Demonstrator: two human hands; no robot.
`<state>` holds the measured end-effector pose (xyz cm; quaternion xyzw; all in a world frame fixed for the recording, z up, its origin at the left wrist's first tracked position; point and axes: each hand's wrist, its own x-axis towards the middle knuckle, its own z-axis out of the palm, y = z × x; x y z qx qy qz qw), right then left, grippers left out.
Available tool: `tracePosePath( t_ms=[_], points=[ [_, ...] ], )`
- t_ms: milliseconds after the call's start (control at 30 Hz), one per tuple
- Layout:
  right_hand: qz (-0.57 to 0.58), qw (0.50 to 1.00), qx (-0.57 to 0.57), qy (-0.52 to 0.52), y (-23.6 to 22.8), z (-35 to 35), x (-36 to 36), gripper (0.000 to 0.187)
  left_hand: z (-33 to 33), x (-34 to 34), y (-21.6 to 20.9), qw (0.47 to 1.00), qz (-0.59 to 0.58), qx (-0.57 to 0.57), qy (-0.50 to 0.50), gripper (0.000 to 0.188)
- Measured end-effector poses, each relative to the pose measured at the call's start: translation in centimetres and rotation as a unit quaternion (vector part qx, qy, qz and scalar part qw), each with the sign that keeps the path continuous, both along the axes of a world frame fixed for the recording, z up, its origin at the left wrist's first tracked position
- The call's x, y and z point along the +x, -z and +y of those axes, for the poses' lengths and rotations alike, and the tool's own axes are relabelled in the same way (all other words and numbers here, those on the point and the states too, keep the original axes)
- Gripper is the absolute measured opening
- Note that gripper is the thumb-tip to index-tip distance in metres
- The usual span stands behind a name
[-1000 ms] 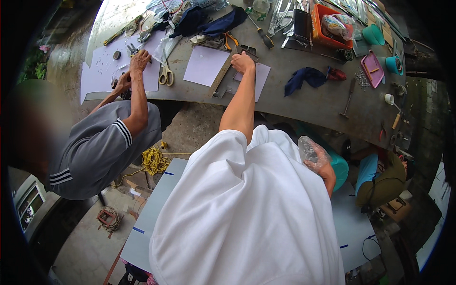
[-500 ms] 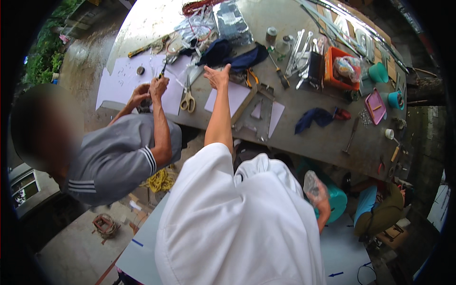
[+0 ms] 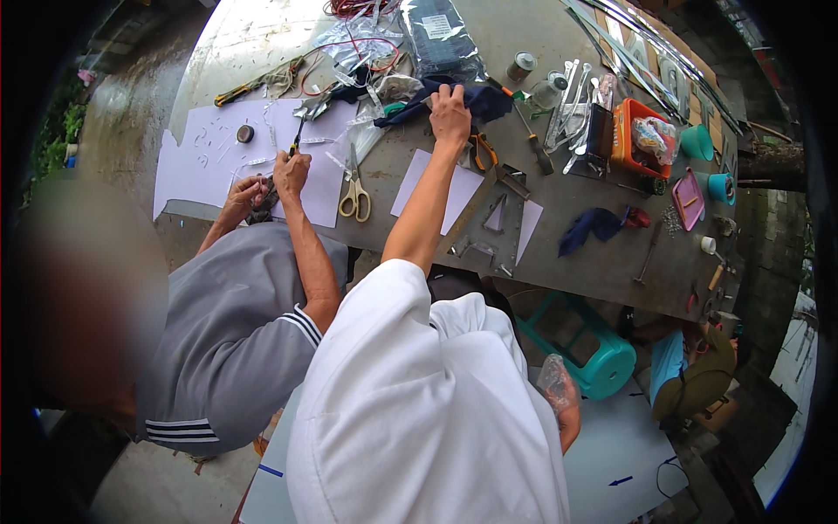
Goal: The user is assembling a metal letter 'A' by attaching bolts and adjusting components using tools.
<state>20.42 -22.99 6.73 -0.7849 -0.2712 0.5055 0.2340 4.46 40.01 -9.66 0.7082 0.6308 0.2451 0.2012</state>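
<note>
My left hand (image 3: pixel 449 115) reaches over the metal table with its fingers bent down onto a dark blue cloth (image 3: pixel 491 101), gripping it. Close to that hand lie orange-handled pliers (image 3: pixel 483 153), a sheet of pale purple paper (image 3: pixel 425 185) and scissors with cream handles (image 3: pixel 354 201). Low at my right side, my right hand (image 3: pixel 567 397) is closed round a clear plastic bag (image 3: pixel 552 375); what the bag contains I cannot make out. A packet in clear plastic (image 3: pixel 439 39) lies just beyond the cloth.
At my left a co-worker in a grey shirt (image 3: pixel 236 332) holds a small tool over purple paper (image 3: pixel 205 166). An orange basket (image 3: pixel 621 131), screwdriver (image 3: pixel 539 155), metal square (image 3: pixel 471 210) and red-and-blue cloth (image 3: pixel 594 229) lie rightward. A green stool (image 3: pixel 608 367) stands by my right hand.
My left hand was spread open just short of the dark blue cloth; now its fingers are closed on it. My right hand, with the plastic bag, sits lower. The view has shifted slightly.
</note>
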Motion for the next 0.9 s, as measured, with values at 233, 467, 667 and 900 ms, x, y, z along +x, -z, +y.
tracePosePath(
  t_ms=[233, 467, 667, 900],
  points=[
    [-0.119, 0.986, 0.115, -0.036, -1.0, 7.4, -3.0, 0.087, -2.7, 2.7, -6.8, 0.979, -0.131, 0.117, 0.102, 0.026],
    [-0.172, 0.959, 0.221, -0.047, -3.7, 14.9, -4.0, 0.08, -22.1, 1.9, -12.3, 0.573, -0.367, -0.66, 0.321, 0.06],
    [-0.144, 0.989, 0.038, 0.005, -3.7, 17.6, -3.6, 0.04, -26.9, 3.5, -11.7, 0.497, -0.378, -0.717, 0.31, 0.057],
    [-0.291, 0.943, 0.067, -0.147, -3.5, 18.4, -1.6, 0.048, -20.1, 1.6, -6.4, 0.789, -0.314, -0.415, 0.328, 0.038]
  ],
)
